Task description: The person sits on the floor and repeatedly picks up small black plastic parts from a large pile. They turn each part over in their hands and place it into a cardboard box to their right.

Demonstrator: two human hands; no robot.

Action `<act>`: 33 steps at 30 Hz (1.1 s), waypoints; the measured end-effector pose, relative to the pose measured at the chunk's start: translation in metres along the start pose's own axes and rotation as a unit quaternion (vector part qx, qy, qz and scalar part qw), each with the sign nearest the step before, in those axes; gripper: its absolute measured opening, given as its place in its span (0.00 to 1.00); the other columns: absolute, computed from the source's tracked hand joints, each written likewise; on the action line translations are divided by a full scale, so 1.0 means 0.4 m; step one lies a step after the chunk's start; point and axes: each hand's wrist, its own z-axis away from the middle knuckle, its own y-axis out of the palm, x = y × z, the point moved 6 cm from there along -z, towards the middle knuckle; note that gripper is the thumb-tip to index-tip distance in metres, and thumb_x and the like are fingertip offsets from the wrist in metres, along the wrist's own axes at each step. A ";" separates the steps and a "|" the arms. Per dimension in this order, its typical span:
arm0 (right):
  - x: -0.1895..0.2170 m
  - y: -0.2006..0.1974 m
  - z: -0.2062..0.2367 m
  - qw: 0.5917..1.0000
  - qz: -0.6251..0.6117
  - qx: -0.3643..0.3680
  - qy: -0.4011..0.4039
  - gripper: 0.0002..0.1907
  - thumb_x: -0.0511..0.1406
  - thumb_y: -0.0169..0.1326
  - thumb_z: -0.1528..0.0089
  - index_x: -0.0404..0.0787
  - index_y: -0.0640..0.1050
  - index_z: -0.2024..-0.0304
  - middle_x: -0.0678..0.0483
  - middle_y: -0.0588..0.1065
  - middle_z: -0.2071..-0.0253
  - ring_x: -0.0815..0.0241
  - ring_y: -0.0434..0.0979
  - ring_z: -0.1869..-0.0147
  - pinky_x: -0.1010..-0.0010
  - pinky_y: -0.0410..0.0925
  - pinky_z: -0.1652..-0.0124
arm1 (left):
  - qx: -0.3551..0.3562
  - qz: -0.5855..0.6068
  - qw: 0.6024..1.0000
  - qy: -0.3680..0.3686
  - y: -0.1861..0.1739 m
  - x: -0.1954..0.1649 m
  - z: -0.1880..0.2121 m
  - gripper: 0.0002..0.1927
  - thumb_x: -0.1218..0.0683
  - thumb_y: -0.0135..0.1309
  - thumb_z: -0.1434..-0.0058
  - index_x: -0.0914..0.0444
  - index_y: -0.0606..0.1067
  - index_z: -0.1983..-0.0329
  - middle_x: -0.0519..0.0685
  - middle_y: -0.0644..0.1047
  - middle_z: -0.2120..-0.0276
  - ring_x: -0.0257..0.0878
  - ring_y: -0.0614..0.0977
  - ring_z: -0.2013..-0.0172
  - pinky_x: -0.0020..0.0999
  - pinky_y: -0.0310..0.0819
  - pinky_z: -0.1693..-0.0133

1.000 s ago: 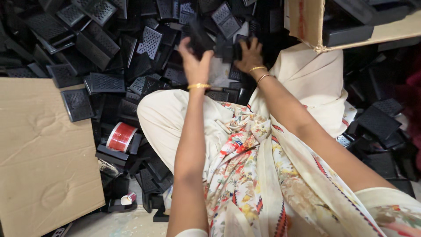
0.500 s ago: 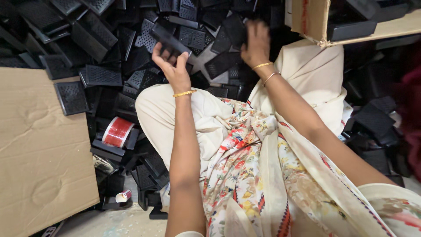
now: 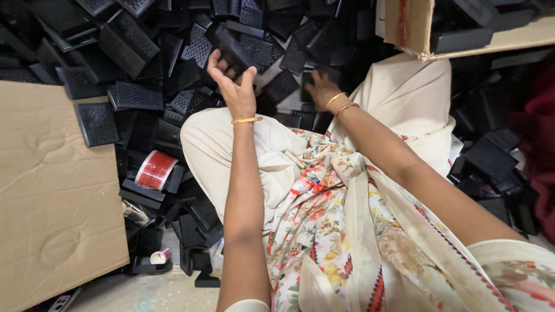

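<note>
Left hand (image 3: 234, 81) half-open, gripping a black grille piece (image 3: 231, 49); right hand (image 3: 319, 88) rests on the black heap (image 3: 144, 86), grip unclear. Cardboard sheet (image 3: 52, 190) lies left on the floor (image 3: 156, 292).

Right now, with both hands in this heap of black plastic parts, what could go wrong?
1. The left hand holds a black plastic part only loosely at the fingertips; it might slip back into the heap.
2. The right hand digs among loosely stacked parts, so neighbours may slide onto the lap or pinch fingers.
3. The cardboard box above the right arm looks full and tilted; a bump might spill it.
</note>
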 end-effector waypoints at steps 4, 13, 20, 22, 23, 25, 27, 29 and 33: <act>0.004 -0.044 0.010 0.995 0.010 -0.092 0.040 0.39 0.35 0.67 0.54 0.41 0.72 0.39 0.43 0.58 0.31 0.38 0.58 0.30 0.39 0.62 0.40 | -0.008 0.012 1.000 0.008 -0.007 0.000 -0.003 0.41 0.65 0.60 0.42 0.62 0.54 0.28 0.58 0.68 0.40 0.44 0.76 0.46 0.37 0.78 0.46; 0.127 -0.149 -0.034 0.955 -0.122 -0.206 -0.174 0.34 0.33 0.62 0.47 0.38 0.70 0.38 0.41 0.64 0.38 0.38 0.62 0.32 0.51 0.63 0.36 | -0.044 0.056 0.996 0.050 -0.029 -0.017 -0.001 0.42 0.67 0.58 0.41 0.61 0.52 0.27 0.58 0.65 0.36 0.44 0.74 0.43 0.36 0.75 0.44; 0.168 -0.279 -0.114 0.905 -0.217 -0.321 -0.177 0.32 0.31 0.60 0.41 0.37 0.68 0.34 0.36 0.61 0.35 0.32 0.62 0.33 0.50 0.63 0.35 | -0.075 0.136 0.987 0.046 -0.064 0.004 -0.013 0.39 0.67 0.53 0.38 0.62 0.52 0.26 0.61 0.66 0.37 0.45 0.75 0.44 0.36 0.72 0.41; 0.172 -0.319 -0.132 0.883 -0.250 -0.352 -0.183 0.35 0.33 0.60 0.40 0.34 0.65 0.32 0.36 0.61 0.33 0.31 0.61 0.32 0.49 0.62 0.34 | -0.087 0.174 0.981 0.026 -0.065 0.016 -0.015 0.38 0.67 0.52 0.38 0.63 0.52 0.26 0.60 0.66 0.38 0.45 0.74 0.46 0.36 0.72 0.43; 0.174 -0.335 -0.142 0.872 -0.265 -0.368 -0.187 0.36 0.33 0.60 0.40 0.33 0.64 0.30 0.36 0.60 0.33 0.31 0.61 0.32 0.49 0.62 0.34 | -0.093 0.193 0.977 0.014 -0.063 0.023 -0.015 0.38 0.67 0.51 0.38 0.63 0.52 0.26 0.59 0.65 0.39 0.44 0.74 0.47 0.36 0.72 0.44; 0.171 -0.349 -0.177 0.867 -0.293 -0.377 -0.142 0.36 0.37 0.61 0.39 0.32 0.64 0.32 0.34 0.61 0.35 0.29 0.62 0.34 0.47 0.61 0.37 | -0.099 0.209 0.973 -0.006 -0.057 0.032 -0.014 0.38 0.67 0.51 0.39 0.63 0.52 0.27 0.58 0.65 0.40 0.43 0.73 0.48 0.36 0.73 0.46; 0.165 -0.334 -0.213 0.886 -0.302 -0.344 -0.073 0.29 0.41 0.62 0.37 0.36 0.68 0.38 0.34 0.62 0.37 0.29 0.63 0.37 0.47 0.62 0.38 | -0.099 0.205 0.974 -0.021 -0.049 0.037 -0.014 0.38 0.66 0.51 0.39 0.62 0.51 0.27 0.57 0.66 0.40 0.42 0.74 0.49 0.35 0.73 0.48; 0.160 -0.295 -0.239 0.919 -0.292 -0.263 0.019 0.17 0.45 0.61 0.35 0.44 0.77 0.48 0.36 0.64 0.40 0.32 0.66 0.39 0.48 0.64 0.39 | -0.091 0.208 0.974 -0.012 -0.040 0.035 -0.013 0.38 0.66 0.51 0.39 0.63 0.52 0.27 0.58 0.66 0.41 0.43 0.74 0.49 0.37 0.73 0.47; 0.180 -0.234 -0.238 0.951 -0.250 -0.182 0.025 0.18 0.46 0.61 0.38 0.46 0.79 0.51 0.37 0.66 0.42 0.34 0.68 0.40 0.48 0.66 0.42 | -0.093 0.216 0.972 -0.019 -0.036 0.037 0.003 0.38 0.66 0.51 0.40 0.63 0.52 0.27 0.58 0.66 0.41 0.44 0.74 0.49 0.38 0.74 0.47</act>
